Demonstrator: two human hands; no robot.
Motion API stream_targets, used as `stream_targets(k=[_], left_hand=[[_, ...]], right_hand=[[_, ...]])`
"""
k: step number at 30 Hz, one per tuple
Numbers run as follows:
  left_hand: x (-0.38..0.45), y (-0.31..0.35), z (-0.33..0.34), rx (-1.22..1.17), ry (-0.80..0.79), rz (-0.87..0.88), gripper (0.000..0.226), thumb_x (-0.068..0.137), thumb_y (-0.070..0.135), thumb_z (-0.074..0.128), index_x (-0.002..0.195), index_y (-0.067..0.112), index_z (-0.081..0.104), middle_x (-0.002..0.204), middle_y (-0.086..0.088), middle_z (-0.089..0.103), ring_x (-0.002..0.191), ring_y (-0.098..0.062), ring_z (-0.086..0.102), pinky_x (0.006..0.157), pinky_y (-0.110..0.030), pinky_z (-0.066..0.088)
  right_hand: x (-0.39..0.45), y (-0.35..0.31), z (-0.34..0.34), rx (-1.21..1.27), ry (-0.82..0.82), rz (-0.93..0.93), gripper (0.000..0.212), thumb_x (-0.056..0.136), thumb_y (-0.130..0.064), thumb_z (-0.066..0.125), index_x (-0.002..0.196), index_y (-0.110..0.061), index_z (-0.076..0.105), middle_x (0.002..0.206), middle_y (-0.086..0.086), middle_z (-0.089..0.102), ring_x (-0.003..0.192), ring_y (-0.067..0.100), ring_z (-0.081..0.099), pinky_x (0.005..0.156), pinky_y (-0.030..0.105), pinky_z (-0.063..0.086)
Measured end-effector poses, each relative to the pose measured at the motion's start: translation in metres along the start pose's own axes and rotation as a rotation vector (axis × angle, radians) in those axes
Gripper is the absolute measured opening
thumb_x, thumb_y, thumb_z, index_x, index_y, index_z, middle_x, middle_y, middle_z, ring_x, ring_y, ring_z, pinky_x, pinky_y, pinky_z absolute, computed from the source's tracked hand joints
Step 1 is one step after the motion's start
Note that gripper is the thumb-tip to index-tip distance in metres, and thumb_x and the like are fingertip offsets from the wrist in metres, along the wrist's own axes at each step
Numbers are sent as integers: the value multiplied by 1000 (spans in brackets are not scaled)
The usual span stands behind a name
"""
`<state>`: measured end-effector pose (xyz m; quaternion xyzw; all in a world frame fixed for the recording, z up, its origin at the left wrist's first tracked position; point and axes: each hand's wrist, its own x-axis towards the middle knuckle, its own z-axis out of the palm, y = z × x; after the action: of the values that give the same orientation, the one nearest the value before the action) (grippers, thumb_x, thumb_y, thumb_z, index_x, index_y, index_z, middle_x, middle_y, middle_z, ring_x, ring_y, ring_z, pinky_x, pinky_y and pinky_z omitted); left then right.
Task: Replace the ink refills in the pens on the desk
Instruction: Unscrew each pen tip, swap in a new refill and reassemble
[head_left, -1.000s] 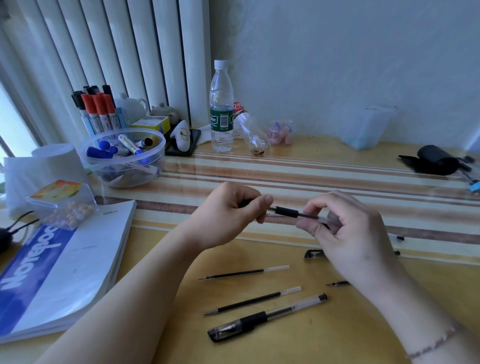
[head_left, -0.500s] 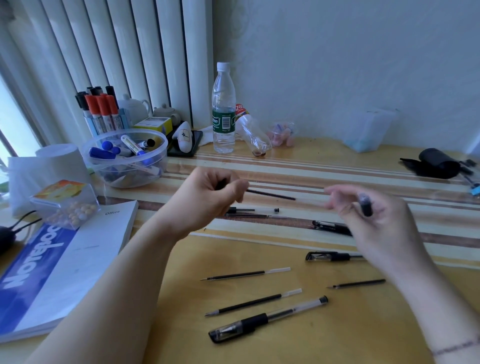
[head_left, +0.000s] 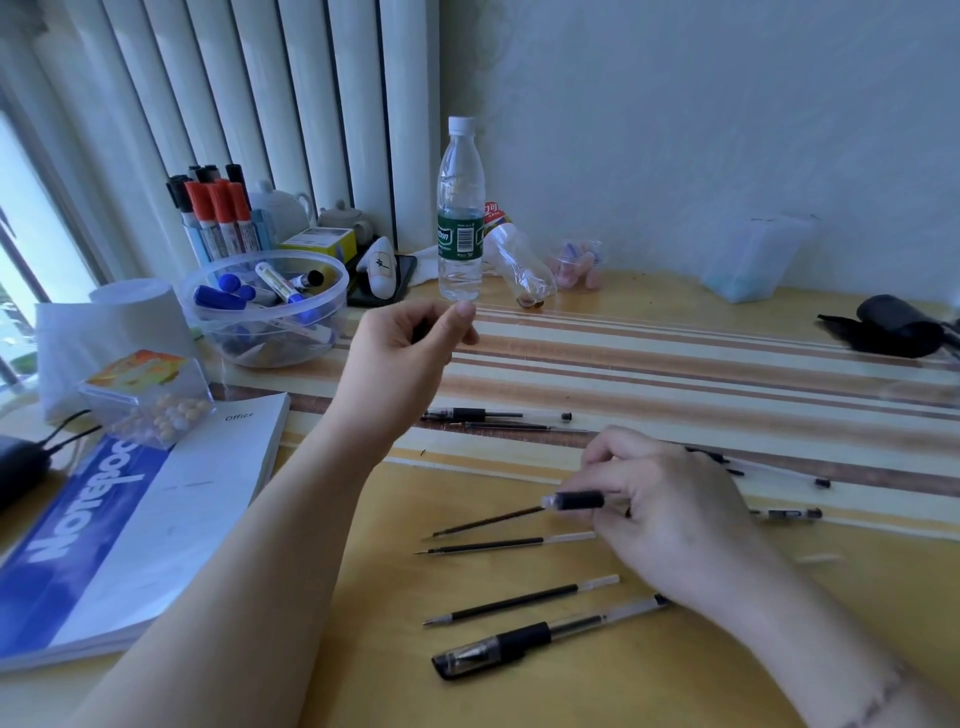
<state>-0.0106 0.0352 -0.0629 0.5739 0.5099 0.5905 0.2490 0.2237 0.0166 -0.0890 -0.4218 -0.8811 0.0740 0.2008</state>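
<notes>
My right hand (head_left: 675, 514) hovers low over the desk and grips a clear pen barrel with a black grip (head_left: 576, 500). A dark refill (head_left: 488, 522) slants from the barrel's open end down-left to the desk. My left hand (head_left: 405, 348) is raised higher, its fingers pinched on a small dark pen part (head_left: 421, 330) that is mostly hidden. Two loose refills (head_left: 483, 545) (head_left: 519, 603) and a capped black pen (head_left: 519, 642) lie on the yellow desk in front of me. On the striped mat behind lie another pen (head_left: 493, 414) and a thin refill (head_left: 519, 427).
More pens lie right of my right hand (head_left: 769, 467) (head_left: 789, 514). A water bottle (head_left: 460, 208) stands at the back, with a clear bowl of markers (head_left: 265, 306) to its left. A notebook (head_left: 130, 519) and a bead box (head_left: 150, 400) lie left; a black pouch (head_left: 893, 325) sits far right.
My hands pulled apart. The right hand dropped toward the desk with the barrel, and the refill now lies by its open end. The left hand rose toward the bottle.
</notes>
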Motion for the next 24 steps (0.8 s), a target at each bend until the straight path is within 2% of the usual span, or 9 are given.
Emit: stream_targets(k=[5, 9, 12, 15, 17, 18, 20, 22, 24], left_hand=[[-2, 1, 3, 19, -35, 0, 32, 94, 38, 58, 72, 17, 68, 57, -8, 36, 53, -20, 30, 51, -27, 26], [-2, 1, 3, 13, -38, -14, 33, 94, 37, 58, 74, 13, 68, 56, -6, 37, 49, -16, 31, 48, -25, 27], [-2, 1, 3, -14, -29, -42, 33, 95, 33, 57, 76, 8, 68, 50, 4, 46, 42, -5, 35, 45, -14, 30], [-2, 1, 3, 12, -52, -28, 33, 95, 34, 58, 81, 7, 70, 67, -19, 65, 44, -9, 36, 45, -15, 32], [-3, 2, 3, -2, -61, -26, 27, 94, 29, 60, 84, 6, 71, 66, -9, 69, 42, -4, 38, 45, -11, 33], [-3, 2, 3, -11, -57, -28, 25, 94, 26, 60, 86, 4, 70, 59, 3, 67, 40, -1, 40, 45, -8, 33], [-2, 3, 3, -33, -36, -43, 23, 94, 20, 60, 89, -1, 69, 48, 13, 59, 38, 2, 43, 45, -5, 33], [-1, 1, -1, -81, 16, -72, 21, 94, 20, 61, 90, 1, 69, 52, 12, 62, 38, 1, 41, 44, -9, 33], [0, 1, -4, -135, 40, -109, 16, 94, 18, 60, 94, 5, 70, 64, 7, 68, 39, -4, 35, 42, -17, 31]], right_hand=[[2, -2, 6, -40, -57, -8, 11, 83, -42, 68, 90, -49, 72, 83, -25, 59, 57, -10, 46, 51, 12, 34], [1, -3, -3, 19, -78, 16, 16, 80, -54, 63, 89, -44, 73, 87, -27, 61, 67, -9, 55, 56, 16, 43], [-1, -2, -9, 55, -144, 26, 25, 74, -60, 63, 87, -41, 72, 96, -30, 59, 75, -2, 58, 65, 20, 47], [0, -1, -10, 13, -204, 20, 25, 74, -57, 68, 92, -41, 73, 100, -33, 54, 80, -4, 56, 69, 21, 44], [1, -2, -7, -20, -202, 2, 23, 77, -53, 68, 93, -38, 72, 101, -33, 53, 74, -7, 52, 64, 14, 37], [0, -4, -5, -34, -197, -14, 20, 79, -50, 67, 93, -37, 71, 101, -32, 53, 70, -9, 50, 61, 11, 32], [0, -5, -6, -65, -199, -23, 5, 85, -38, 66, 90, -36, 67, 104, -32, 52, 69, -12, 49, 59, 10, 30], [-3, -1, -12, -58, -138, 7, 20, 88, -20, 62, 85, -39, 59, 103, -32, 54, 75, -7, 56, 62, 11, 38], [-3, 7, -20, 133, 18, 118, 24, 90, -13, 59, 83, -36, 59, 87, -28, 63, 70, -3, 60, 62, 15, 47]])
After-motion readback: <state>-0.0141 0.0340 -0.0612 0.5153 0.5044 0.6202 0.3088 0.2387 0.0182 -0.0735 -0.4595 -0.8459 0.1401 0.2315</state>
